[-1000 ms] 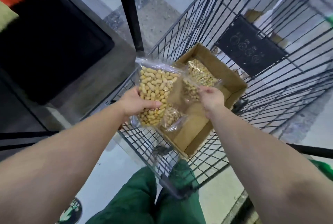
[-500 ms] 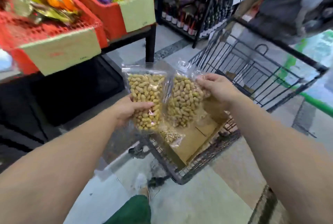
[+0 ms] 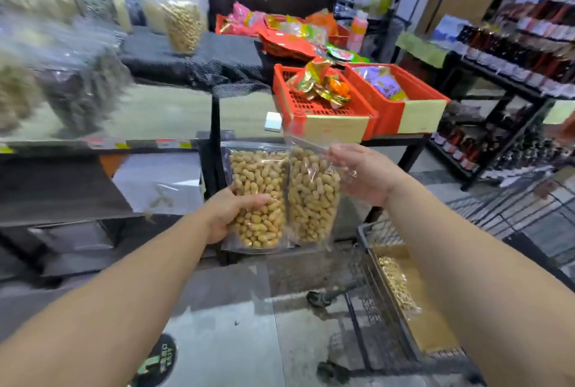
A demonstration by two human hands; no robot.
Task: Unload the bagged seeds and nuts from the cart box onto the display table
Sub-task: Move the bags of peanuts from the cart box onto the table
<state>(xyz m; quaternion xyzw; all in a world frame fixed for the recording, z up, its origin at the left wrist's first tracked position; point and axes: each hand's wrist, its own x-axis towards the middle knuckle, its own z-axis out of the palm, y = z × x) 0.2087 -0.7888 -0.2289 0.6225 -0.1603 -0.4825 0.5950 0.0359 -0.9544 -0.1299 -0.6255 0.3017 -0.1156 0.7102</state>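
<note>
Two clear bags of peanuts were held up side by side in mid-air, approx. centre of view, in front of the near edge of the desk [image 3: 174, 113]. Left bag [image 3: 259, 197] stood upright, long axis vertical, sealed top edge up, bottom down. Left hand [image 3: 225, 212] grasped it at its lower left, thumb curled across the front, fingers behind. Right bag [image 3: 312, 197] also hung w/ long axis near vertical, top tilted slightly toward the right. Right hand [image 3: 364, 173] pinched its upper right corner; exact finger placement was hard to tell through the plastic. The bags touched or overlapped slightly along their inner edges.

Low on the right, a wire cart [image 3: 370, 318] held a cardboard box [image 3: 432, 330], and one more bag of nuts [image 3: 396, 287] lay inside it, long axis running near to far.

On the desk at far left stood blurred bags of nuts and seeds [image 3: 183, 26], upright. To the right of them, two red crates [image 3: 311, 106] w/ bright wrapped snacks sat beside each other. A small white block [image 3: 273, 121] lay just left of the near crate. Far right, a dark rack of bottles [image 3: 522, 54].
</note>
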